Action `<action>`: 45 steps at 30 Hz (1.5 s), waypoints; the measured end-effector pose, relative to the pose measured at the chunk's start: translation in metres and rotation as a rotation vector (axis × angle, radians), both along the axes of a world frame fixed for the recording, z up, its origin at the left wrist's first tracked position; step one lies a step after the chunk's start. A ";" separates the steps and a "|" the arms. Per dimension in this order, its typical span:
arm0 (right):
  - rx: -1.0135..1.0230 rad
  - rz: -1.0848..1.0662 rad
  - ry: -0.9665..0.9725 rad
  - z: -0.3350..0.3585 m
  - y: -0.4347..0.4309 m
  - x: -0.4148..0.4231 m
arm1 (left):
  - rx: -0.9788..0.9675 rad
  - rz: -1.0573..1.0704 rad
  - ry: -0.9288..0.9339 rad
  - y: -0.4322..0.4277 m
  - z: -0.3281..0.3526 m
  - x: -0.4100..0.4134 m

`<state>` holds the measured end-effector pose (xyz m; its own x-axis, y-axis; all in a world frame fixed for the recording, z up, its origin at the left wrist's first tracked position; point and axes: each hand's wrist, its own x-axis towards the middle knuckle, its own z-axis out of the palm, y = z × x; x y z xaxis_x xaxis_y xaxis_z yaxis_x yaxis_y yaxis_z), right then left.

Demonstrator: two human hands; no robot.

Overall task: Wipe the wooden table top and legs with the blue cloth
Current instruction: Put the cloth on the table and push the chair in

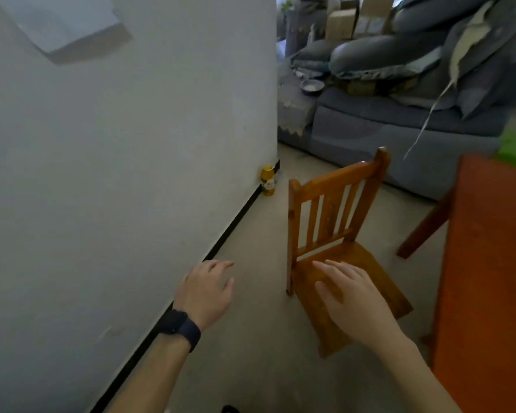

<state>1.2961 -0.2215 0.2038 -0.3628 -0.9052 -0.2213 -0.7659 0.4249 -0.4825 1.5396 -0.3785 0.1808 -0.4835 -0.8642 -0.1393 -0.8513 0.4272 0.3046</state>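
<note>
Wooden table [489, 278] is apparently being left unwiped (no blue cloth in view) while left hand [206, 289] and right hand [352, 299] are being held open, empty.

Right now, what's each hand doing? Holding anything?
Left hand: open, fingers relaxed, empty, above the floor.
Right hand: open, fingers straight, empty, over the small wooden chair.

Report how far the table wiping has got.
Nothing looks done yet. No blue cloth is in view; the left hand and right hand are both open and empty, the right over the small chair. Left to do: fetch the cloth, then wipe the wooden table, top and legs.
</note>
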 end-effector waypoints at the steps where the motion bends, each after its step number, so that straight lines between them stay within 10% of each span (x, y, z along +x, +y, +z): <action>1: 0.015 -0.013 -0.009 0.000 -0.018 -0.004 | -0.005 -0.021 0.010 -0.026 0.000 -0.007; 17: -0.003 -0.798 0.060 -0.022 -0.198 -0.030 | -0.163 -0.951 -0.107 -0.335 0.029 -0.264; 31: 0.039 -1.281 -0.467 -0.063 -0.363 -0.068 | -0.265 -1.638 -0.110 -0.375 -0.003 -0.498; 45: 0.339 -2.216 -0.280 -0.081 -0.482 -0.112 | -0.467 -2.535 -0.188 -0.346 -0.053 -0.638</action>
<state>1.1843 -0.7035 0.1227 -0.3666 0.8199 -0.4398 0.9296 0.3040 -0.2082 0.9017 -0.7246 0.1283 -0.1284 0.9324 -0.3378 0.9912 0.1318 -0.0131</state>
